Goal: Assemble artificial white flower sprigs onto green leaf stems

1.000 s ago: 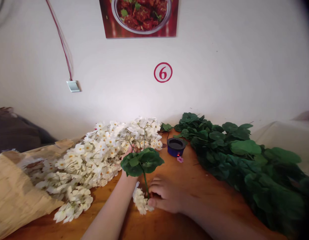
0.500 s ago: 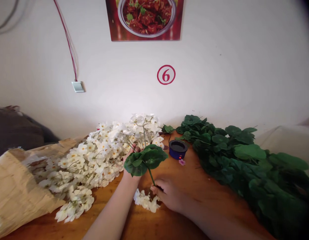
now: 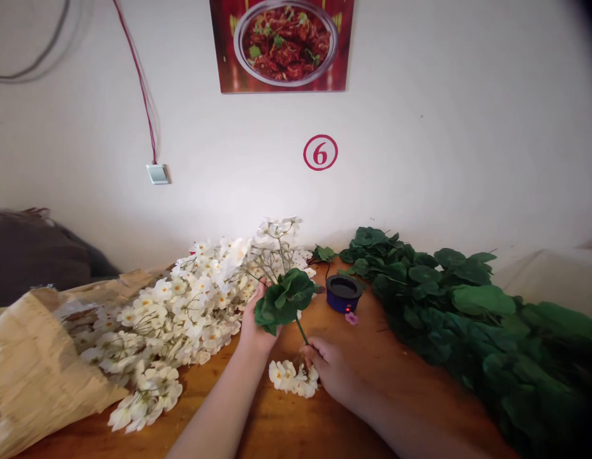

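My right hand (image 3: 327, 366) pinches the stem of a green leaf sprig (image 3: 286, 298) together with a small cluster of white flowers (image 3: 293, 378) that hangs by my fingers. The sprig stands up from that hand and its leaves cover part of my left hand (image 3: 254, 326). My left hand reaches into the pile of white artificial flowers (image 3: 191, 306) and closes on a thin flower stalk whose blooms (image 3: 277, 233) rise above the pile.
A crumpled brown paper wrap (image 3: 32, 370) lies at the left under the flowers. A heap of green leaves (image 3: 468, 306) runs along the right side. A small dark blue pot (image 3: 342, 293) with a red light and a tiny pink flower (image 3: 351, 318) sit on the wooden table (image 3: 286, 427).
My right hand has drawn the leaf sprig and the small white cluster slightly right and away from me. My left hand has lifted a flower stalk out of the pile. The view has tilted up.
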The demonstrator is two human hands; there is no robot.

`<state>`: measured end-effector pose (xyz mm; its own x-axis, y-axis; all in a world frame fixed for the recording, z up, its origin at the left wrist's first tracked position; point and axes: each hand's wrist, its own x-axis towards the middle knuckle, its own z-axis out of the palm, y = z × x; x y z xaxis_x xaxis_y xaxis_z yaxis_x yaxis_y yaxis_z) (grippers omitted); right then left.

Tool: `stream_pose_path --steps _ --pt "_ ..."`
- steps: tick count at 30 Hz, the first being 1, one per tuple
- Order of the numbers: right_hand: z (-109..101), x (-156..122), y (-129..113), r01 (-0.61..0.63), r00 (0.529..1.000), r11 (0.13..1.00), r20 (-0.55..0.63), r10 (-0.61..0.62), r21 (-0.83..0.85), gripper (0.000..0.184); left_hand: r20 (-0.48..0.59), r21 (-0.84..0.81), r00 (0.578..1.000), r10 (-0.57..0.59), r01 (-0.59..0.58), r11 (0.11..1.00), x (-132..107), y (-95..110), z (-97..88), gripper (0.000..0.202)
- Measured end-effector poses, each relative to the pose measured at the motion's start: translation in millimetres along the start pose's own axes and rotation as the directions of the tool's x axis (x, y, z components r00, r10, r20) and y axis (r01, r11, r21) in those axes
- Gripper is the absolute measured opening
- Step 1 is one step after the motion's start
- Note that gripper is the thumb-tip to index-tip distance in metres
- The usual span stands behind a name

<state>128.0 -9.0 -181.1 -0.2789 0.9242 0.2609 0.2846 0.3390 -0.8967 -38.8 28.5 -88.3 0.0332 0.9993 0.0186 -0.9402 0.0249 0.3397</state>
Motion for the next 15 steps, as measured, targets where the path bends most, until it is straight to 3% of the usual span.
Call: stream_pose_path --steps 7,15 --pt "1 3 4 0.015 1.000 0.994 -0.025 -0.012 0.105 0.034 -0.034 0.094 0.999 0.019 -0.015 0.995 -7 -5 8.2 0.021" --pt "-2 1 1 0.010 0.999 0.999 -0.043 -0.009 0.043 0.031 -0.002 0.072 1.000 -0.026 0.026 0.997 4 -4 -6.3 0.019"
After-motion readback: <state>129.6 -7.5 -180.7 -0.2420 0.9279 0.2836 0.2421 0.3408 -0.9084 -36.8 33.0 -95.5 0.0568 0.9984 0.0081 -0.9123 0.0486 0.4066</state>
